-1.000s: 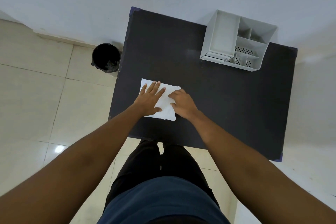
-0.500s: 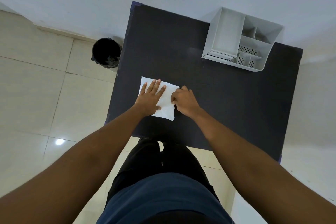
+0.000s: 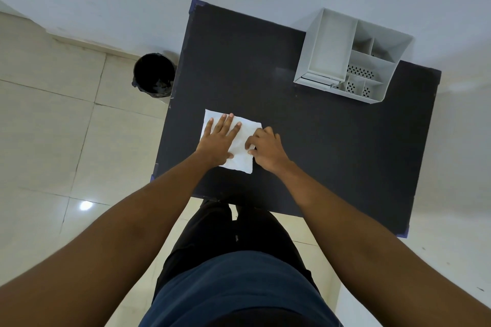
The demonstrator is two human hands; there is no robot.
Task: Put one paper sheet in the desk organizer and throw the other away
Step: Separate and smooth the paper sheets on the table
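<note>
White paper (image 3: 243, 141) lies on the dark table (image 3: 332, 146) near its front left part; I cannot tell whether it is one sheet or two stacked. My left hand (image 3: 216, 139) rests flat on it with the fingers spread. My right hand (image 3: 267, 150) pinches the paper's right edge with curled fingers. A grey desk organizer (image 3: 348, 56) with a wide tray slot and several small compartments stands at the table's far right. A black bin (image 3: 154, 74) stands on the floor left of the table.
A white wall runs behind the table. Beige floor tiles (image 3: 53, 127) spread to the left. My legs and dark shirt fill the bottom middle, close to the table's front edge.
My right hand's fingers have curled in from lying on the paper to pinching its right edge. My left hand stays flat on the paper.
</note>
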